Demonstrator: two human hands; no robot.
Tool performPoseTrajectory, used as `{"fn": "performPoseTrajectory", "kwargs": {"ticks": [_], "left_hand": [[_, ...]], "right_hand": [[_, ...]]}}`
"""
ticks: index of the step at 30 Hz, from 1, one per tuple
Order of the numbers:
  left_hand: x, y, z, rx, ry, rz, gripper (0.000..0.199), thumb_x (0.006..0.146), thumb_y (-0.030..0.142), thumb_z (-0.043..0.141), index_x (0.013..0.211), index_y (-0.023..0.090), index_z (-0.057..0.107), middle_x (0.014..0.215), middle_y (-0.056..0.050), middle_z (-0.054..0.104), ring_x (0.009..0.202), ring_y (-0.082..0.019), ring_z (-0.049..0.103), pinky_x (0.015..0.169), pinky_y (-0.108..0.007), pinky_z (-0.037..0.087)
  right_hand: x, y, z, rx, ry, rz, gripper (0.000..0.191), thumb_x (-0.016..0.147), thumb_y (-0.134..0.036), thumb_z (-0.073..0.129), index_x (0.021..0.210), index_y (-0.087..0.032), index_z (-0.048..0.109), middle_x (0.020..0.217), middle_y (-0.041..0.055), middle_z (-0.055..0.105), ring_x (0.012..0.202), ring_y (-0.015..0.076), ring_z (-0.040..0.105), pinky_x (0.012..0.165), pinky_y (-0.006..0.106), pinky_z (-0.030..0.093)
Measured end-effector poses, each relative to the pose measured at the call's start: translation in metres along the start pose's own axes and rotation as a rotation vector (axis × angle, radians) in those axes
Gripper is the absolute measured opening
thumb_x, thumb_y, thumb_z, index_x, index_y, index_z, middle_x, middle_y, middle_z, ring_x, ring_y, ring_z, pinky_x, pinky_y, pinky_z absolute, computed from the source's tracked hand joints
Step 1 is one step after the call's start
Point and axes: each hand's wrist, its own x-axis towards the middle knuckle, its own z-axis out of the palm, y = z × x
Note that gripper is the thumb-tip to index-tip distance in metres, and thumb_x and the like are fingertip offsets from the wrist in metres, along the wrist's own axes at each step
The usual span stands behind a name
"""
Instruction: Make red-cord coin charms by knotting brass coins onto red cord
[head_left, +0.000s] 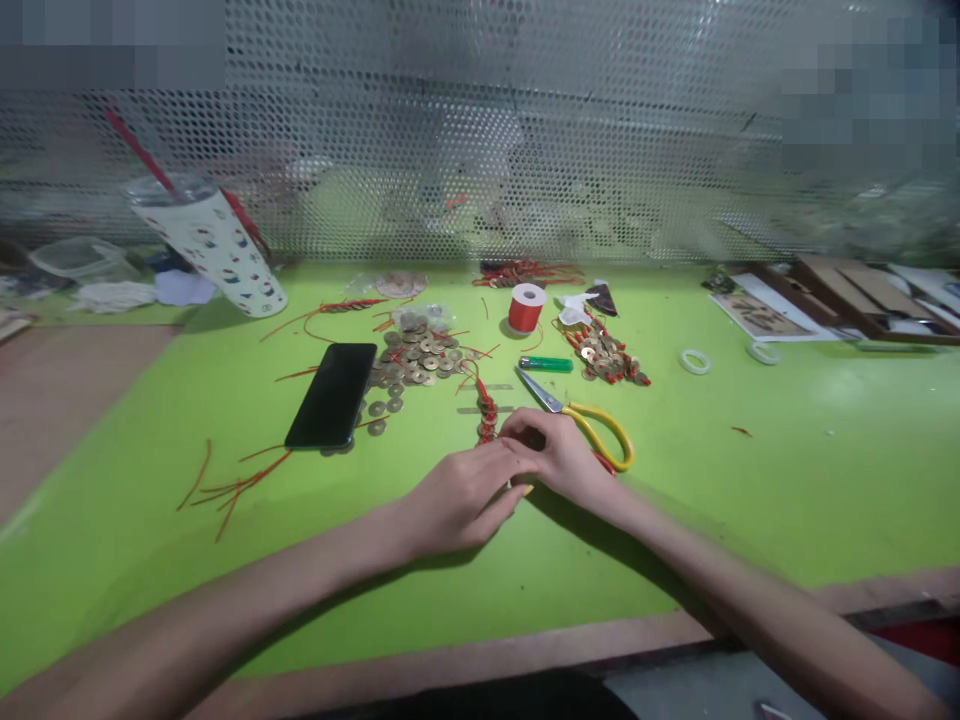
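Strand of coins and red cord (487,412) lies on the green table (750,520) just ahead of the person, its lower end running in under the fingers. Left hand (469,490) and right hand (559,450) meet there, fingertips drawn close together; what they pinch is hidden, so I cannot tell how firm or narrow either hold is. The step in hand looks like working the cord at that lower end, and the next move seems to call for fine fingertip control, with the strand kept straight. Scissors (546,397) lie partly behind the right hand, blades apart from the strand. Beyond are a green lighter (546,364), a red spool (524,314) and a knotted coin bunch (611,357). Loose coins (424,355) heap to the left, near a phone (332,397).
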Motion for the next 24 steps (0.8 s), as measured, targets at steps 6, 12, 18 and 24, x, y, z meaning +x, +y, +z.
{"fn": "performPoseTrajectory", "kwargs": {"ticks": [6,12,18,24], "left_hand": [[-0.021,-0.004,-0.005,-0.03,0.033,-0.029,0.01,0.096,0.012,0.052,0.101,0.014,0.062,0.085,-0.006,0.067,0.078,-0.017,0.059,0.075,-0.029,0.048],[-0.02,-0.007,-0.011,-0.098,0.073,-0.133,0.009,0.096,0.013,0.056,0.1,0.014,0.064,0.083,-0.005,0.065,0.076,-0.015,0.059,0.072,-0.027,0.047],[0.003,-0.008,-0.015,-0.11,0.084,-0.043,0.009,0.096,0.016,0.055,0.097,0.014,0.064,0.082,-0.005,0.067,0.076,-0.016,0.06,0.072,-0.028,0.049],[0.004,-0.003,-0.011,-0.101,-0.141,0.138,0.011,0.096,0.017,0.055,0.1,0.015,0.065,0.095,-0.01,0.072,0.09,-0.019,0.066,0.081,-0.031,0.053]], "right_hand": [[-0.001,0.004,0.0,-0.041,0.025,-0.018,0.006,0.088,-0.013,0.062,0.088,-0.019,0.064,0.086,0.0031,0.072,0.077,0.0177,0.065,0.073,0.03,0.05],[0.0,0.004,-0.002,-0.027,0.025,-0.016,0.026,0.086,-0.013,0.064,0.11,-0.02,0.058,0.077,-0.0008,0.07,0.069,0.0169,0.064,0.068,0.03,0.049],[0.002,0.004,-0.004,-0.032,-0.059,-0.113,0.034,0.088,-0.015,0.064,0.121,-0.021,0.066,0.091,0.0042,0.076,0.083,0.0195,0.069,0.08,0.034,0.052],[0.003,0.006,-0.003,-0.066,-0.036,-0.19,0.013,0.088,-0.013,0.065,0.094,-0.02,0.075,0.091,0.0061,0.077,0.085,0.0203,0.07,0.079,0.035,0.054]]}}
